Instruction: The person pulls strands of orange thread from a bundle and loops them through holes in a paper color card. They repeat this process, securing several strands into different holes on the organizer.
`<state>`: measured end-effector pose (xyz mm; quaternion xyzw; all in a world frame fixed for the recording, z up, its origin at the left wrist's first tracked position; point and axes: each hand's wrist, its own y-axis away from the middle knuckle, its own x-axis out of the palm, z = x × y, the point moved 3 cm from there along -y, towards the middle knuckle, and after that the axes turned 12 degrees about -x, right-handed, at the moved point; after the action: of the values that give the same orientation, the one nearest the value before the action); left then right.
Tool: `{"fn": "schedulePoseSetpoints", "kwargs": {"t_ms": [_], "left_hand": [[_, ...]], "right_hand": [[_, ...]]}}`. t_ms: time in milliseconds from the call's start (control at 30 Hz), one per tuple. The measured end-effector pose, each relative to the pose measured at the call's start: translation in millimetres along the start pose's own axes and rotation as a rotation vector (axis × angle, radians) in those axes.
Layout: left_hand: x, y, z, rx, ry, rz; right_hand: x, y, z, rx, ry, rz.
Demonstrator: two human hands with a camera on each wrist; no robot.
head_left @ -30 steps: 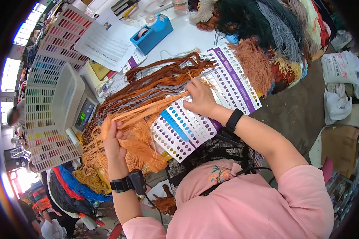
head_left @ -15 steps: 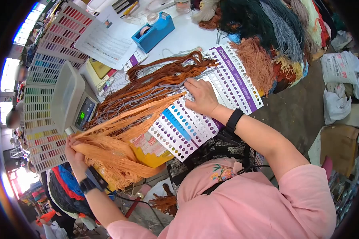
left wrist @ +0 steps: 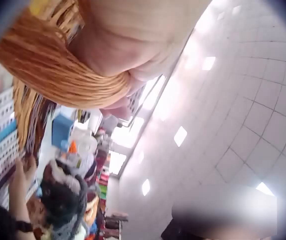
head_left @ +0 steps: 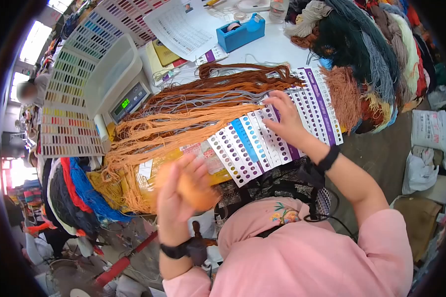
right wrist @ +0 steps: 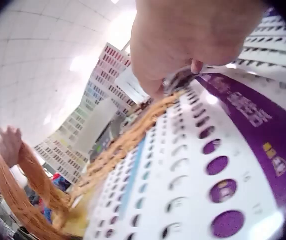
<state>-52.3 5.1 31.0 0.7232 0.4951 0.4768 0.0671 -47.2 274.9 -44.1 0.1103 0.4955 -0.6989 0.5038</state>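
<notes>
The left hand (head_left: 181, 193) is raised over the near table edge, its fingers loosely extended and orange yarn (head_left: 198, 193) looped around it. In the right wrist view, that yarn (right wrist: 35, 175) hangs on both sides of the left hand (right wrist: 8, 145); in the left wrist view, the loop (left wrist: 68, 75) wraps against the hand (left wrist: 128, 40). The right hand (head_left: 287, 119), fingers spread and slightly bent, rests over the punched card (head_left: 302, 114) by the ends of the laid-out orange strands (head_left: 183, 121). Brown strands (head_left: 223, 76) and grey ones lie behind them.
A digital scale (head_left: 129, 101) with a tray stands left, before a colour chart (head_left: 69, 116). Behind are printed paper (head_left: 181, 27) and a blue tape dispenser (head_left: 240, 32). Yarn heaps (head_left: 352, 49) lie right; blue yarn (head_left: 91, 193) hangs at left.
The left hand has moved right and toward the body, lifting looped orange yarn off the table. Other orange strands now lie spread across it. The head view has shifted; the right hand remains at the card.
</notes>
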Motion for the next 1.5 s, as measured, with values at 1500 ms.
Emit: {"fn": "schedulePoseSetpoints", "kwargs": {"t_ms": [1500], "left_hand": [[30,-9,42,0.043,0.080,0.276]], "right_hand": [[-6,-6,125,0.969,-1.562,0.277]]}}
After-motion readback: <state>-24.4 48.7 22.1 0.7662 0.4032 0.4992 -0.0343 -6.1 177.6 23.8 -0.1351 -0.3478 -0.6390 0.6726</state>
